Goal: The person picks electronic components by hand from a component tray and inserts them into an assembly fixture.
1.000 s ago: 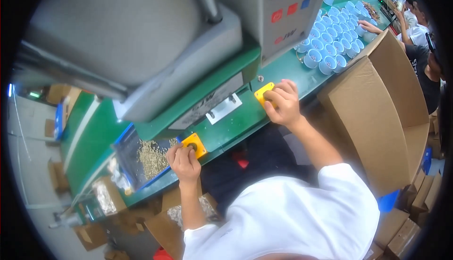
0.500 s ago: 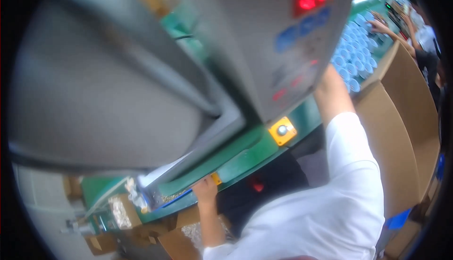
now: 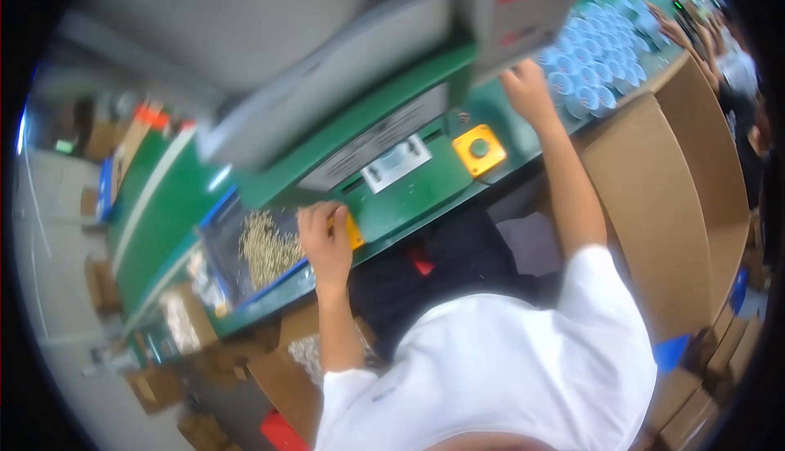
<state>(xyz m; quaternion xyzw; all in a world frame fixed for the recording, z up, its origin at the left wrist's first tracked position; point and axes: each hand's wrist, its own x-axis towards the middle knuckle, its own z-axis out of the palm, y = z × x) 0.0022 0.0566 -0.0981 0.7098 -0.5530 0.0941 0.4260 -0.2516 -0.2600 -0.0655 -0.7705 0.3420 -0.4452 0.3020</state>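
Note:
My left hand (image 3: 325, 242) is at the front edge of the green machine base, against a yellow box (image 3: 355, 232). Its fingers are curled, and whatever they hold, if anything, is hidden. Just left of it, a blue-edged tray (image 3: 233, 275) contains many small brass-coloured pins (image 3: 268, 253). My right hand (image 3: 526, 87) reaches past the right side of the grey machine head, close to rows of light blue round pieces (image 3: 593, 62). Blur and the bent hand hide its fingertips. Between my hands, a yellow box with a round button (image 3: 479, 150) stands beside a silver plate (image 3: 396, 163) on the machine.
The grey machine head (image 3: 270, 34) fills the upper left, with a control panel (image 3: 527, 9) at its right. A large open carton (image 3: 654, 197) stands right of my arm. Other people's hands (image 3: 679, 30) work at the far right. Smaller boxes (image 3: 192, 316) are at lower left.
My view has shifted, bringing the pin tray and silver plate into sight. My right hand, mostly hidden behind the panel before, now shows. My left hand stays by its yellow box.

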